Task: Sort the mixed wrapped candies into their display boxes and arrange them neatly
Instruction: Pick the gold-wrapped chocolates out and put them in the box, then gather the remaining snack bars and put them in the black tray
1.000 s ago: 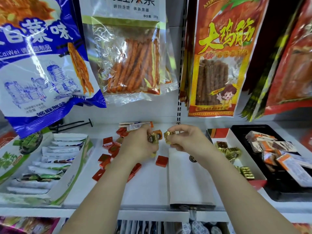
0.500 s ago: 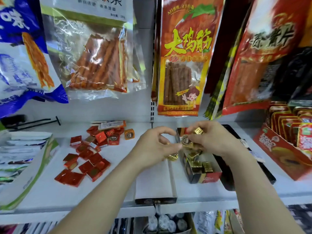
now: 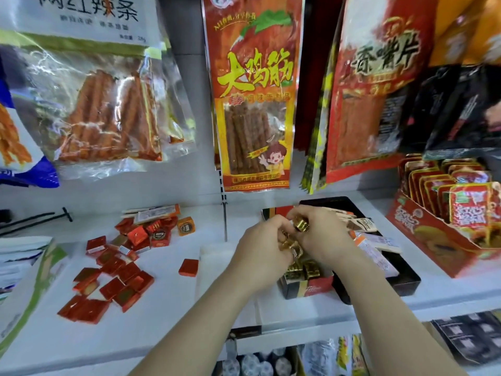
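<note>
Hands: right hand [image 3: 322, 240] pinches gold candy [image 3: 301, 226], left hand [image 3: 260, 248] clutches others, centre frame.
Handling: likely light, slippery foil; pinch sides.

Shop shelf [image 3: 162, 308], hanging snack packets [image 3: 254, 104]

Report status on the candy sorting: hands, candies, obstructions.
Left hand, right hand both gripping gold candies over the small box. Red candies loose on the shelf, unsorted. No obstruction seen at the box.

Red hanging packet [image 3: 254, 104]: 大鸡筋; right packet [image 3: 379, 90]: 香嘴片; clear packet [image 3: 95, 90]: 网红辣条, 38g.
</note>
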